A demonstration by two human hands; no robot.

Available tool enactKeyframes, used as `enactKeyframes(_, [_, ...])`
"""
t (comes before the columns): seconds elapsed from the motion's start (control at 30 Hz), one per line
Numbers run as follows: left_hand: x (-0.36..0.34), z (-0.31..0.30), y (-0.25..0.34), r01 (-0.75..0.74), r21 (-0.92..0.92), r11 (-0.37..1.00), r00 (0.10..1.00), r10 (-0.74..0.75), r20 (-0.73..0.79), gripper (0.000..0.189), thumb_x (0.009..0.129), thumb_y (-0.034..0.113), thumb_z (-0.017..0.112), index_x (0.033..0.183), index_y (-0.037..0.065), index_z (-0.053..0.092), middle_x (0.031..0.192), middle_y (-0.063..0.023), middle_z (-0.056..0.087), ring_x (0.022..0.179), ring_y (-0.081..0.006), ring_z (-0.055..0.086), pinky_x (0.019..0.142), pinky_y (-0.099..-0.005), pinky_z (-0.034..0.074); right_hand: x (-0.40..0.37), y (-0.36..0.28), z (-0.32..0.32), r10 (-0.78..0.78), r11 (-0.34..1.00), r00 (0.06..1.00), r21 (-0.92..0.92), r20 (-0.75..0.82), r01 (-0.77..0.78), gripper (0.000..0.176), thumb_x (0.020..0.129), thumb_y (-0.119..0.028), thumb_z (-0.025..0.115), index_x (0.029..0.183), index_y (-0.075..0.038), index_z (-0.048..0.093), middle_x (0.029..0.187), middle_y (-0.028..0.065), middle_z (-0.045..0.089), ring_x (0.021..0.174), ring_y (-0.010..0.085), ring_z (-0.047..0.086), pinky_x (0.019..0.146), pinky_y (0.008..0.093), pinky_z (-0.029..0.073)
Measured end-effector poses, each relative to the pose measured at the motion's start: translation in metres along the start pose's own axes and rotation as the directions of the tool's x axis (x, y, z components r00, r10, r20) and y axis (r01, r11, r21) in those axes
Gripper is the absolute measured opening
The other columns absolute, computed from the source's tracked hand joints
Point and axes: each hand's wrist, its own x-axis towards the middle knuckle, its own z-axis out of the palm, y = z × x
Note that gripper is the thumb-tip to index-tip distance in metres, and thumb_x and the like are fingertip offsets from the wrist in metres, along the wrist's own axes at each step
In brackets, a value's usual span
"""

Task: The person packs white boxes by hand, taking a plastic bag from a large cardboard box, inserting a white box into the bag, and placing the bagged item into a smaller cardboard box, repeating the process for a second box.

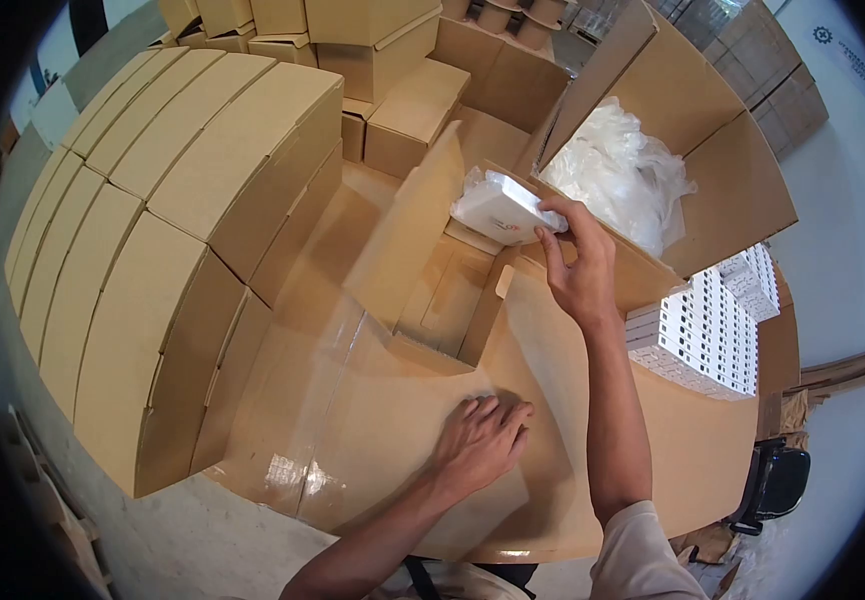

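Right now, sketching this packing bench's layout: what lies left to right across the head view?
Stack of closed cartons → white packet → right hand gripping it → rows of small white boxes.

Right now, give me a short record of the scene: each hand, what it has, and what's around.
right hand: grips a white wrapped packet over the open box
left hand: flat, palm down, on the cardboard sheet
left side: closed boxes, stacked in rows
upper right: big carton holding clear plastic bags
right edge: stack of small white boxes
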Motion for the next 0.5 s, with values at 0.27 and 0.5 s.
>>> enactKeyframes(0.27, [0.0017, -0.0013, 0.0009, 0.002, 0.002, 1.000, 1.000, -0.002, -0.023, 0.025, 0.090, 0.020, 0.071, 0.114, 0.012, 0.065, 0.088, -0.0057, 0.071, 0.089, -0.0245, 0.066, 0.088, -0.0427, 0.049, 0.0008, -0.0035, -0.0009, -0.002, 1.000, 1.000, 0.000, -0.016, 0.002, 0.028, 0.089, 0.010, 0.065, 0.115, -0.002, 0.064, 0.109, 0.0162, 0.068, 0.095, 0.0325, 0.070, 0.078, 0.0371, 0.060])
enactKeyframes(0.5, [0.0052, -0.0092, 0.0027, 0.013, 0.000, 1.000, 1.000, -0.013, -0.002, 0.024, 0.090, 0.019, 0.071, 0.113, 0.012, 0.065, 0.087, -0.0059, 0.071, 0.089, -0.0240, 0.066, 0.087, -0.0422, 0.049, 0.0037, -0.0094, 0.0022, -0.035, 0.999, 0.997, -0.038, -0.067, 0.032, 0.025, 0.088, 0.008, 0.065, 0.112, -0.001, 0.064, 0.104, 0.0152, 0.066, 0.089, 0.0312, 0.069, 0.074, 0.0366, 0.059])
